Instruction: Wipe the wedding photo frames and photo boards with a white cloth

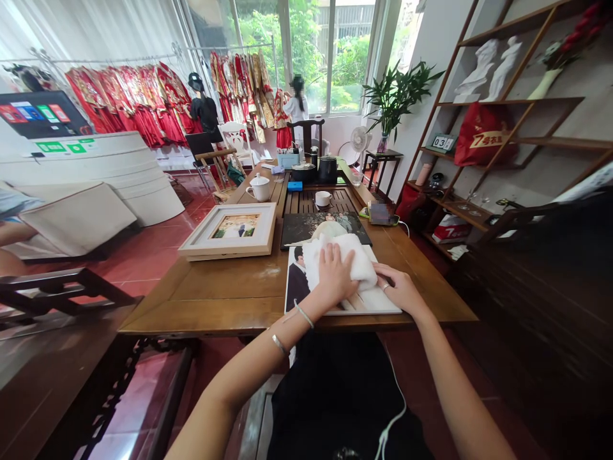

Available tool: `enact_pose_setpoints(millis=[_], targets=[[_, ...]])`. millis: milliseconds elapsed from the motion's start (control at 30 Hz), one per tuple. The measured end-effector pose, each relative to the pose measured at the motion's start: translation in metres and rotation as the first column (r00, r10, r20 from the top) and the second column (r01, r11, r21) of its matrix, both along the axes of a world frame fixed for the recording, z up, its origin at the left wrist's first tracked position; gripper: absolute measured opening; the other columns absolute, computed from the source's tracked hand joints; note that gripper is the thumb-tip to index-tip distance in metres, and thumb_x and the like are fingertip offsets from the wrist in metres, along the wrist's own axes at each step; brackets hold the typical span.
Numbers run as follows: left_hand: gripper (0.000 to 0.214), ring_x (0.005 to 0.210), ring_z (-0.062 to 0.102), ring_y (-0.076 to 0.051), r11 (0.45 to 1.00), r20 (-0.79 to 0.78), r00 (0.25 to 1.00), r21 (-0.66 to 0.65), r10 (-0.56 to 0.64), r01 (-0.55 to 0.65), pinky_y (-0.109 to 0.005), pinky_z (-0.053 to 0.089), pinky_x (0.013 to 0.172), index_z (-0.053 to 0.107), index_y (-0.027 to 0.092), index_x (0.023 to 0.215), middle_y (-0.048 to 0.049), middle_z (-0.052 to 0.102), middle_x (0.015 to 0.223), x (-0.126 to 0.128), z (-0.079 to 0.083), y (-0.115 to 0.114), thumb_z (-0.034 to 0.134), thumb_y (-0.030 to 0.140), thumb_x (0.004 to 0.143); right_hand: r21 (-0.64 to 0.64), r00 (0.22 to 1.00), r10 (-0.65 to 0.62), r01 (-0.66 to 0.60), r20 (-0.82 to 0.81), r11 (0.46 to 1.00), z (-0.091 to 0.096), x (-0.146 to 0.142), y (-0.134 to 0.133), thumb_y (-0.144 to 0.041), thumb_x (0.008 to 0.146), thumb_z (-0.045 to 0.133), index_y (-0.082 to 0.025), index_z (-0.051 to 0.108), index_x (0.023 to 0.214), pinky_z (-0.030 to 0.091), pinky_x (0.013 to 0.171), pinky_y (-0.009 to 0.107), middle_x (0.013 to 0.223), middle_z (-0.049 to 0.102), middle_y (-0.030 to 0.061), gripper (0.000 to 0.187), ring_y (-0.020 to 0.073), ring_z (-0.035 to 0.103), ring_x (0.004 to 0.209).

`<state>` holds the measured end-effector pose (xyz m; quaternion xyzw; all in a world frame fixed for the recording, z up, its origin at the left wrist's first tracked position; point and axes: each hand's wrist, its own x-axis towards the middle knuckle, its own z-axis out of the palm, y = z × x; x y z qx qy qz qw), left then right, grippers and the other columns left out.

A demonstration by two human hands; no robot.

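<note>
My left hand lies flat with spread fingers on a folded white towel. Under the towel is a photo panel showing a figure in a dark suit; the towel hides much of the picture. At the panel's right edge rests my right hand, its fingers stretched toward the towel and its thumb apart from them. A darker photo panel lies just beyond, partly covered by the towel. To the left, a pale framed picture lies on the wooden table.
A white lidded cup, a small white cup, a blue box and a black kettle stand farther back. A phone with a cable lies at right. Dark chairs flank the table. Two people are near the clothes racks.
</note>
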<state>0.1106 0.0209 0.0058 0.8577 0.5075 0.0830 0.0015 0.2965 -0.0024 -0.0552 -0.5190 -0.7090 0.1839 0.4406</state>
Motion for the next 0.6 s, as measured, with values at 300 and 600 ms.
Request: enact_pose_setpoints(millis=[300,600], targets=[[0.069,0.140,0.024,-0.036,0.995,-0.009,0.996,0.047,0.089,-0.089,-0.054,0.017,0.113,0.038,0.019,0.142,-0.0186,0.032,0.151,0.010,-0.002,0.019,0.060,0.045,0.082,-0.004,1.000,-0.023,0.023,0.001,1.000,0.002,-0.003,-0.002,-0.024,0.084,0.052,-0.026,0.074,0.104,0.046,0.102,0.043,0.118,0.070,0.0043,0.029,0.0240,0.062,0.114],[0.084,0.142,0.016,-0.043,0.998,-0.134,0.989,-0.025,0.053,-0.057,-0.059,0.016,0.113,0.030,0.014,0.148,-0.0228,0.025,0.153,0.011,0.004,-0.061,0.063,0.050,0.080,-0.023,1.000,0.017,-0.017,-0.019,1.000,0.003,-0.002,-0.003,-0.020,0.079,0.049,-0.023,0.073,0.107,0.044,0.104,0.043,0.123,0.067,0.0058,0.036,0.0251,0.060,0.119]])
